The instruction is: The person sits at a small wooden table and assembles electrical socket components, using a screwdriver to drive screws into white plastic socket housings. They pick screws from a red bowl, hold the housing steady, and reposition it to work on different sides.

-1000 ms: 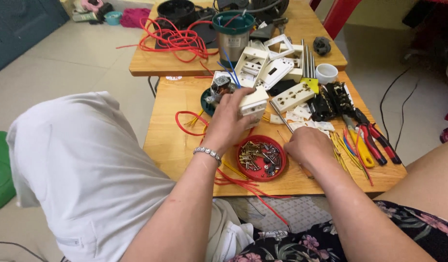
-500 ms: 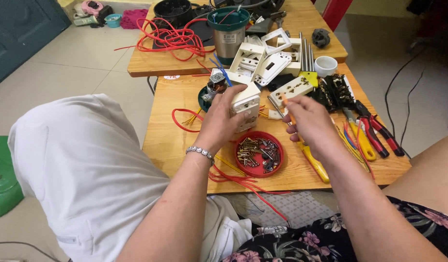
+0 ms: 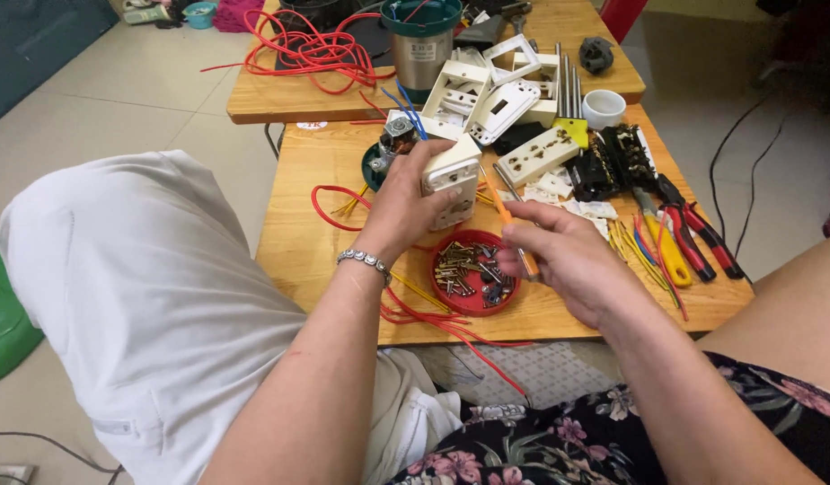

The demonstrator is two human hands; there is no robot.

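You sit at a low wooden table strewn with socket plates, red wire and pliers. Your left hand grips a cream wall socket unit, held upright above the table, just beyond a red dish of screws. Your right hand is closed around an orange-handled screwdriver, its tip angled toward the socket. You seem mid-assembly; next, the tip likely needs seating squarely in a screw head.

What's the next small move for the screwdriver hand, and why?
Probably bring the tip to the socket: the right hand holds an orange screwdriver short of the white socket that the left hand holds up, above the red dish of screws.
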